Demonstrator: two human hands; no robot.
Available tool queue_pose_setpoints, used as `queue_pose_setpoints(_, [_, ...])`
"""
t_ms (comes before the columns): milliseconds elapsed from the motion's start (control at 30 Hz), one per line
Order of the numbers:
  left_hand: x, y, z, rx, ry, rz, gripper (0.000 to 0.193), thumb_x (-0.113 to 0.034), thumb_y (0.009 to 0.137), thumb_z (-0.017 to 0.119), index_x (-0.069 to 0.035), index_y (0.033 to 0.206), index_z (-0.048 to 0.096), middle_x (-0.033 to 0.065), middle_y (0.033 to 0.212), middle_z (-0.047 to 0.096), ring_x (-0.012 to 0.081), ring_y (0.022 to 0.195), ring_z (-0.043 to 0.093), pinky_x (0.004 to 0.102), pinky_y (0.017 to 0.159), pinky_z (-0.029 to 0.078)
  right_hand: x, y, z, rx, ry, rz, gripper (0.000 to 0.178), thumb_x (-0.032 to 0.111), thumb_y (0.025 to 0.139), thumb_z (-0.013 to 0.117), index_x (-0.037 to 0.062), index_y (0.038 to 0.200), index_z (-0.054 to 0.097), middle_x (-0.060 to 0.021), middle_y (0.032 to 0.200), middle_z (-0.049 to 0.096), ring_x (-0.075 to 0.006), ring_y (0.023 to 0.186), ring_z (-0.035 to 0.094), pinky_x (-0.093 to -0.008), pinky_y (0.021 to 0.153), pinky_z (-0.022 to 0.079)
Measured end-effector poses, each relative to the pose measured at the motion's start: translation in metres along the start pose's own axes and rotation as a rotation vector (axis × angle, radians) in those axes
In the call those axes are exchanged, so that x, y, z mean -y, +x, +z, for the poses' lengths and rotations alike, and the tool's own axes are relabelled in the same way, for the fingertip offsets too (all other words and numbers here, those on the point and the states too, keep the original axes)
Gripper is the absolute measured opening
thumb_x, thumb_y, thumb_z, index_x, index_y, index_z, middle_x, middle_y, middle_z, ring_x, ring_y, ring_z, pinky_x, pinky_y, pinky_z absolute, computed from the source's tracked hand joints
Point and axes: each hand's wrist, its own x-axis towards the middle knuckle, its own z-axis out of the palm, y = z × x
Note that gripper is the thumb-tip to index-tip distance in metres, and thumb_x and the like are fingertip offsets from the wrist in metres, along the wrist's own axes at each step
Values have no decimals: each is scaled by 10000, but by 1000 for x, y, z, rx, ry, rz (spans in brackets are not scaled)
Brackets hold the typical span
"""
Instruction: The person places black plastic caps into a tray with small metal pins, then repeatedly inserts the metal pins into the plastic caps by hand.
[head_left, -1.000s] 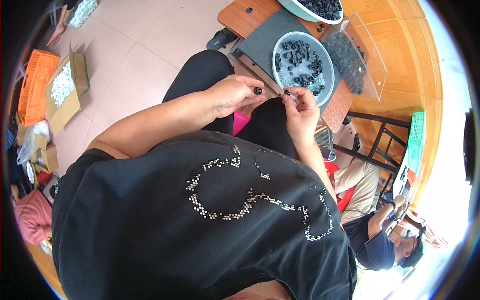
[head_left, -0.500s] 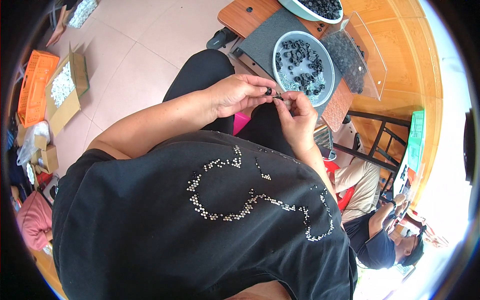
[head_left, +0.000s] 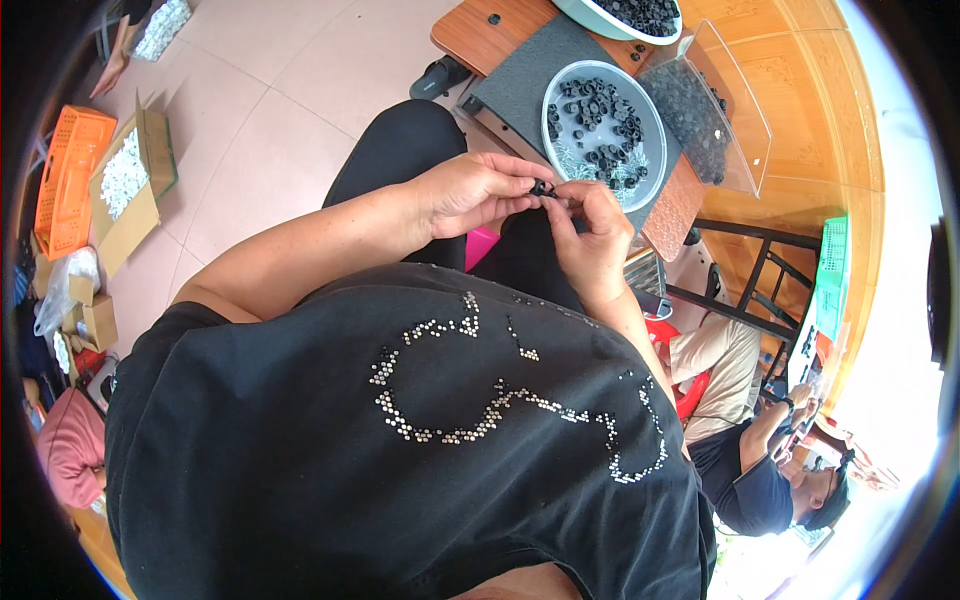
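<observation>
My left hand (head_left: 482, 194) pinches a small round black part (head_left: 541, 187) between thumb and fingertips, above my lap. Close against it, the fingers of my right hand (head_left: 594, 222) are pressed together at the same spot. Whatever the right fingertips hold is small and mostly covered, though it looks dark. Just beyond my hands stands a pale round basin (head_left: 551, 150) with many loose black parts (head_left: 600, 105) and some thin light-coloured strands (head_left: 580, 168) in it.
A second basin (head_left: 600, 25) heaped with black parts stands farther back on the wooden table (head_left: 470, 35). Beside them leans a clear plastic bin (head_left: 735, 120). On the left floor are a cardboard box (head_left: 130, 230) of white pieces and an orange crate (head_left: 70, 185). Another person (head_left: 745, 470) sits at right.
My fingertips have come closer together, and the black part in my left hand now meets the right fingertips. The view has shifted very slightly.
</observation>
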Motion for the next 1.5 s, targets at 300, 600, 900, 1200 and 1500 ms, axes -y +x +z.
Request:
queue_pose_setpoints(300, [3,2,-4,10,45,4,261,-56,911,526,-5,1164,565,65,975,620,102,862,598,215,839,503,1,0,2,4,-23,-63,159,-66,699,685,0,829,621,-108,808,617,-182,650,601,-269,572,489])
queue_pose_setpoints(600, [1,0,1,-19,-10,16,237,-69,904,546,-1,1129,575,73,969,621,107,870,602,214,841,504,-10,-10,5,-22,185,195,127,-63,746,659,4,848,624,-84,874,623,-132,724,602,-235,630,494])
queue_pose_setpoints(900, [1,-2,3,-19,-27,22,239,-60,896,557,-4,1128,576,68,982,613,107,882,601,212,841,507,-5,-7,5,-32,224,144,106,-66,772,648,-5,853,620,-69,895,609,-91,772,584,-201,632,482])
queue_pose_setpoints(1200, [2,-1,4,-47,-21,28,241,-48,892,555,-9,1129,577,76,1007,615,109,900,604,210,859,505,-4,-8,4,-35,250,193,116,-58,785,651,-5,886,629,-61,918,604,-63,772,568,-180,615,459])
queue_pose_setpoints(1500, [3,0,1,-15,33,56,240,-51,888,566,-17,1125,582,62,974,630,102,885,607,220,843,508,-16,-13,7,-55,407,384,143,-34,792,664,15,925,645,59,773,589,12,602,434,-152,520,356])
